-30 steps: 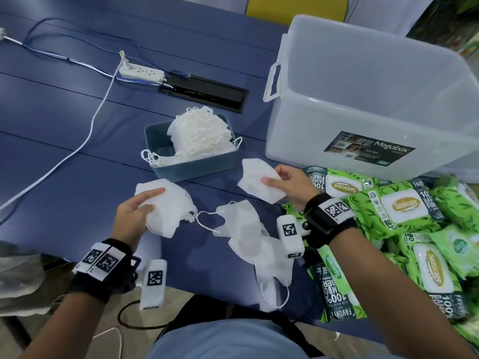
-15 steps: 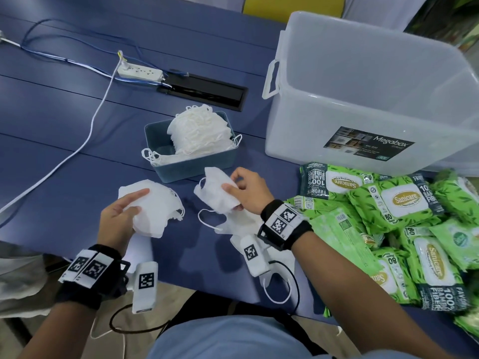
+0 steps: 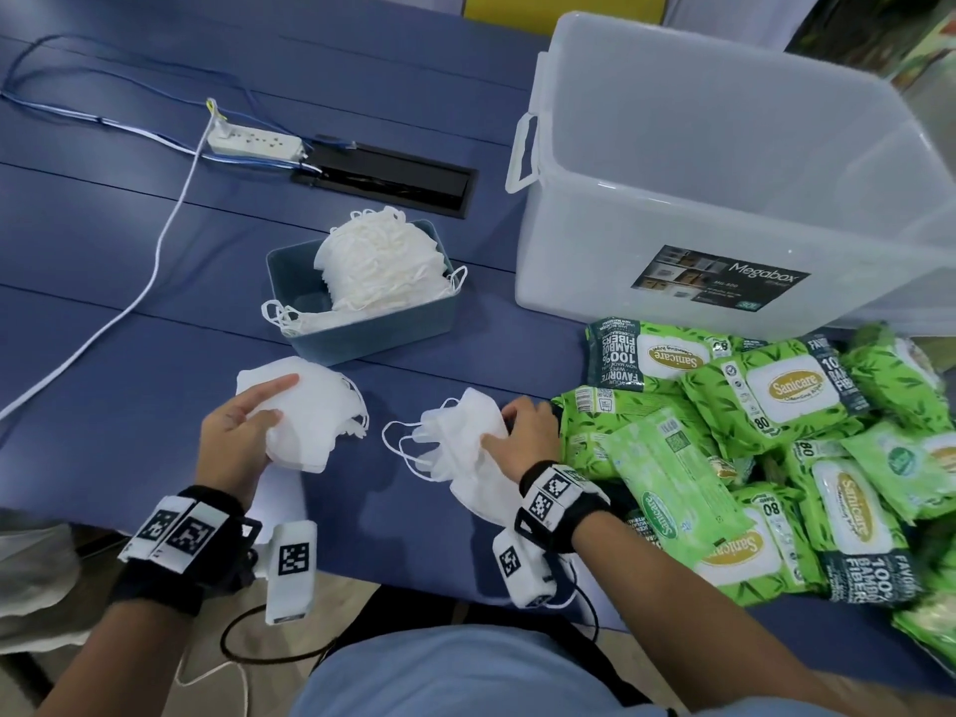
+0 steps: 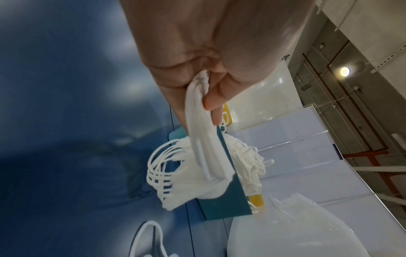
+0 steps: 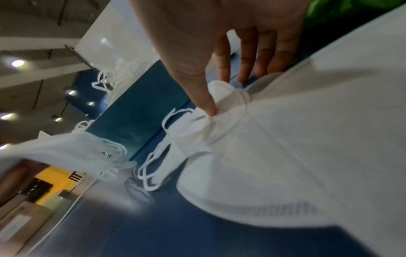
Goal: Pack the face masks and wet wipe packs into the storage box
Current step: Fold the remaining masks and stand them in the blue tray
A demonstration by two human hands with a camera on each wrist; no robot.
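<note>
On the near edge of the blue table [image 3: 129, 261], w/ the person sitting close, both hands are working the loose face masks. Left hand [image 3: 235, 439] is gripping a stack of masks [image 3: 305, 416] just above the table; in the left wrist view the thumb and fingers [image 4: 211, 102] are pinching the folded edges together, ear loops dangling off the side. Right hand [image 3: 522, 437] is resting on a loose pile of masks [image 3: 460, 447] lying flat on the table to the right of the stack, thumb pressing down into the top one and the other fingers [image 5: 248, 57] spread nearly straight over the far edge, so it's pressing, not yet lifting.

Masks are prob. very light, soft and floppy, and the loops look ready to snag on each other. Best grip is likely a pinch across the folded body, not the loops, w/ the stack squeezed so it isn't fanning out.

More masks are sitting in a small teal bin [image 3: 372, 328] further off. Wet wipe packs [image 3: 765, 395] are heaped on the right, near side of the clear storage box [image 3: 724, 163]; those are prob. heavier, squashy, w/ slick wrappers, so a whole-hand grab across the middle suits them. Box interior is only partly readable, but nothing is showing inside it.
</note>
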